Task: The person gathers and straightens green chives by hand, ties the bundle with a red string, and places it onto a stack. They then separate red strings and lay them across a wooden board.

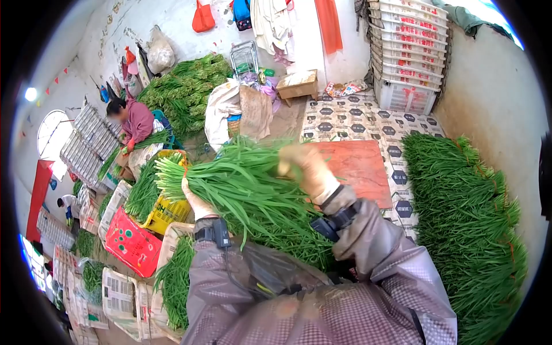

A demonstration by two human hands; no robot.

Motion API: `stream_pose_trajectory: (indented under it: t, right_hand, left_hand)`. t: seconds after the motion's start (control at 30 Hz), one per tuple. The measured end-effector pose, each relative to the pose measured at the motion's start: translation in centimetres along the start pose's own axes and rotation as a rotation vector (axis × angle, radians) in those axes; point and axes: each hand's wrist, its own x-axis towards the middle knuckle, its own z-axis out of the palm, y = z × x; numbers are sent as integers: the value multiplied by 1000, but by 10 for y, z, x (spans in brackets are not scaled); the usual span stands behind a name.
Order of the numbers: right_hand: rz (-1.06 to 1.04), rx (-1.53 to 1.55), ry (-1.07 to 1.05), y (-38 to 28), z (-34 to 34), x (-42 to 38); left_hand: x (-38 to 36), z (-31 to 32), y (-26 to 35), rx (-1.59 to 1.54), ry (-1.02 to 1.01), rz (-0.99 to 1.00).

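Note:
A bundle of garlic chives (230,172) is held up in front of me, its pale cut ends to the left and its long green leaves fanning right. An orange-red tie (186,171) circles it near the cut ends. My left hand (198,202) grips the bundle from below, close to the tie, with most of its fingers hidden. My right hand (310,169), smeared by motion, is at the leaf tips on the right; its fingers do not show clearly. More loose chives (287,236) lie below the bundle, against my apron.
Rows of tied chives (466,230) line the right wall, beside a reddish board (359,172) on patterned floor sheeting. White crates (408,57) are stacked behind. A yellow crate (169,211) and a red panel (132,241) stand left. Another person (138,118) sits handling chives.

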Motion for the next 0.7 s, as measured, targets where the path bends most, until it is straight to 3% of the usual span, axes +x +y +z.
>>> stream_pose_trajectory:
  t: [0.03, 0.1, 0.17, 0.27, 0.37, 0.4, 0.5, 0.53, 0.63, 0.7]
  right_hand:
    - [43, 364, 54, -13, -1, -1]
    - [-31, 390, -144, -31, -32, -3]
    - [16, 414, -147, -43, -61, -6]
    - [112, -124, 75, -64, -66, -16]
    - [226, -641, 48, -30, -80, -2]
    - [175, -839, 11, -25, -77, -2]
    - [45, -991, -157, -11, -60, 2]
    - [-199, -885, -190, 4, -53, 7]
    - [-52, -183, 156, -12, -35, 2]
    - [-194, 85, 197, -28, -52, 9]
  left_hand:
    - [-5, 1, 1, 7, 20, -11]
    - [1, -9, 3, -19, -39, -35]
    - [23, -41, 2, -59, -138, -83]
    - [15, -43, 6, -36, -120, -53]
    - [10, -42, 10, -50, -117, -42]
    - [4, -35, 12, -56, -111, -52]
    - [1, -32, 11, -48, -110, -39]
    - [0, -33, 11, -39, -111, -29]
    - [-1, -28, 12, -79, -127, -64]
    - [7, -40, 12, -66, -166, -72]
